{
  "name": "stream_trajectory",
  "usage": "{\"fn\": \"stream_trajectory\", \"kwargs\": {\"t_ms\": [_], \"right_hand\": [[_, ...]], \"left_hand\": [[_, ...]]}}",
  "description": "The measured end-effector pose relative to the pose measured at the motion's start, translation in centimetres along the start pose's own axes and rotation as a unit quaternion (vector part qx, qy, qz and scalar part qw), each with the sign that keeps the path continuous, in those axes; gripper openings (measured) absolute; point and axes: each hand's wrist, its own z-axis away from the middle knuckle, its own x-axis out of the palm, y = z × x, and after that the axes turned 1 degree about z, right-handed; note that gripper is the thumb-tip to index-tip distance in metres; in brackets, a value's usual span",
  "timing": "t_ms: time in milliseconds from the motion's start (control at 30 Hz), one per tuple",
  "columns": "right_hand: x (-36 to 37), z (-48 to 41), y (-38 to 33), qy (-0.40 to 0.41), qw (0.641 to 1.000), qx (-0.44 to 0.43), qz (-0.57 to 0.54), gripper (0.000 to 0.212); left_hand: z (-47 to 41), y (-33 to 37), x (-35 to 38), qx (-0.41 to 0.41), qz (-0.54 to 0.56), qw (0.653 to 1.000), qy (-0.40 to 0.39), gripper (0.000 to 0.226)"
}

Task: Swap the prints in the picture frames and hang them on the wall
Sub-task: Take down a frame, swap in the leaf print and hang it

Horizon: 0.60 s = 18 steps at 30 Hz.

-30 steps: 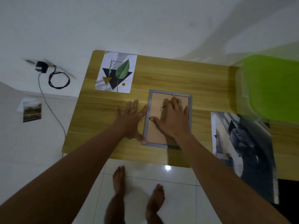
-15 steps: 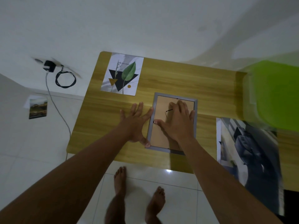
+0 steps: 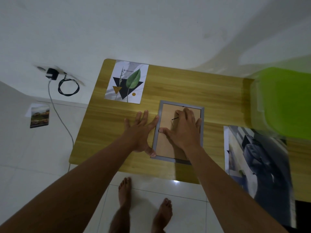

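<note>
Home room — white tiled floor (image 3: pixel 30 165), low wooden table (image 3: pixel 185 84), bare feet (image 3: pixel 124 190)

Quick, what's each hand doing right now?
Left hand: open, flat beside the grey picture frame, thumb at its edge.
Right hand: open, pressing its brown backing.

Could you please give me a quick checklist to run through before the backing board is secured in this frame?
1. Frame lies face down, flat on the table: ok.
2. Left hand braces the frame's left edge: ok.
3. Right hand presses on the backing board: ok.
4. Retaining tabs all turned in: cannot tell.
5. Which print sits inside: cannot tell.
6. Leaf print lies clear of the hands: ok.
</note>
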Motion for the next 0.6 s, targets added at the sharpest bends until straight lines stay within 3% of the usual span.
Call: {"fn": "stream_trajectory", "kwargs": {"t_ms": [467, 600], "right_hand": [[-0.3, -0.1, -0.4, -0.022, 1.0, 0.005, -0.004, 0.106], [-1.2, 0.6, 0.0, -0.023, 0.998, -0.014, -0.048, 0.101]], "left_hand": [[-0.2, -0.2, 0.3, -0.002, -0.001, 1.0, 0.002, 0.145], [-0.2, -0.2, 0.3, -0.003, 0.004, 1.0, 0.004, 0.146]]}}
